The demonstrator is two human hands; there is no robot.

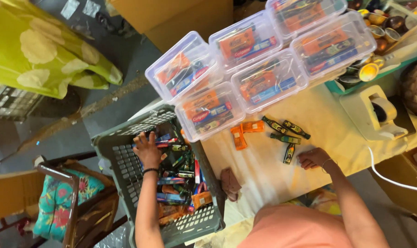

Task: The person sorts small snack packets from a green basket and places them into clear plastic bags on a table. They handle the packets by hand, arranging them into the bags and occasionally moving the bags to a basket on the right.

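Left hand [147,149] is down in the grey basket [121,158], fingers curled on a small packet [168,142]. Right hand [315,158] rests on the tabletop [263,174], fingers tucked narrow, beside little bottles [285,131].

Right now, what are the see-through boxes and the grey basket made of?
The lidded boxes look like clear, glossy plastic: their contents show through the lids, which catch the light. The grey basket looks like matte moulded plastic, with a regular grid of holes in its walls. The left hand reaches into it.
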